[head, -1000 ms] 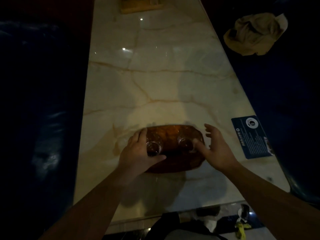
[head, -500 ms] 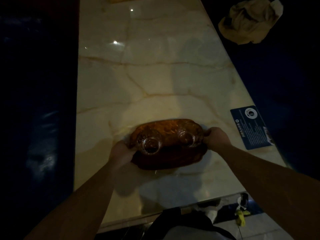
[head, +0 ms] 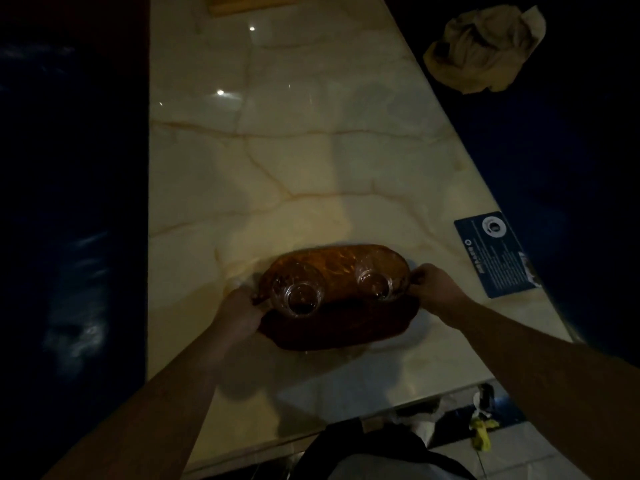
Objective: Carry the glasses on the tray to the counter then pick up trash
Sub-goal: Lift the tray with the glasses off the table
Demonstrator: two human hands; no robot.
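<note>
An amber textured tray (head: 341,271) is held over the near part of a marble table (head: 294,150). Two clear glasses stand on it: one on the left (head: 299,297), one on the right (head: 375,284). My left hand (head: 239,311) grips the tray's left end. My right hand (head: 434,289) grips its right end. The tray seems slightly raised, with a dark shadow under its near side. Yellow trash (head: 483,433) lies on the floor at the lower right.
A blue printed card (head: 497,254) lies near the table's right edge. A crumpled beige cloth (head: 485,51) sits on the dark seat at the upper right. A wooden box edge (head: 252,3) shows at the table's far end. Dark seating flanks both sides.
My hands went from hovering over the glasses to gripping the tray's two ends. The tray has since come a little nearer to me.
</note>
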